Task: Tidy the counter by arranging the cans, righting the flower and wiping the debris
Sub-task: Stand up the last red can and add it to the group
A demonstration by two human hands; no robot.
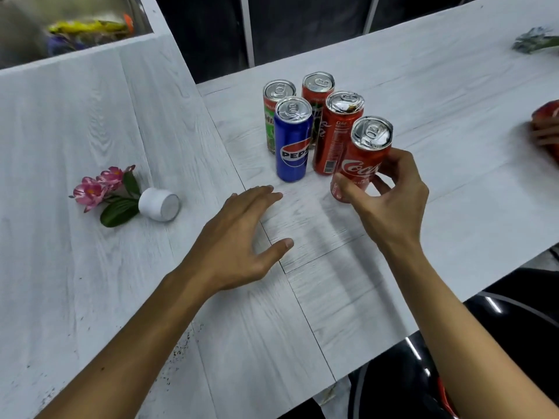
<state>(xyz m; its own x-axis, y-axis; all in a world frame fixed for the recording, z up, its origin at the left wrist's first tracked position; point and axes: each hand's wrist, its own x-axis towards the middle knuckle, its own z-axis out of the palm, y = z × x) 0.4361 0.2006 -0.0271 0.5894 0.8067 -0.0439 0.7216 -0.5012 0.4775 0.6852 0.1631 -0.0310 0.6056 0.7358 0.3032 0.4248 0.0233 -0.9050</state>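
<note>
Right now the cans stand in a tight cluster on the white counter (90, 122), just beyond my fingertips. The blue Pepsi can (292, 143) is nearest my left hand (239, 237). A red Coke can (334, 137) stands beside it on the right, and behind these are a green-and-red can (272, 116) and another red can (317, 89), all upright.

My right hand (390, 204) grips a fifth can, a Coca-Cola can (361, 158), at the near right of the group. The thumb is on its near side and the fingers curl round the far side. That can leans towards me, and I cannot tell whether its base touches the counter.

My left hand is flat, palm down, with fingers straight and thumb spread wide, holding nothing; it points at the Pepsi can.

The flower (102, 186) lies tipped over in its white pot (158, 204), well to the left of my left hand. Dark debris (178, 352) speckles the counter beside my left forearm.
</note>
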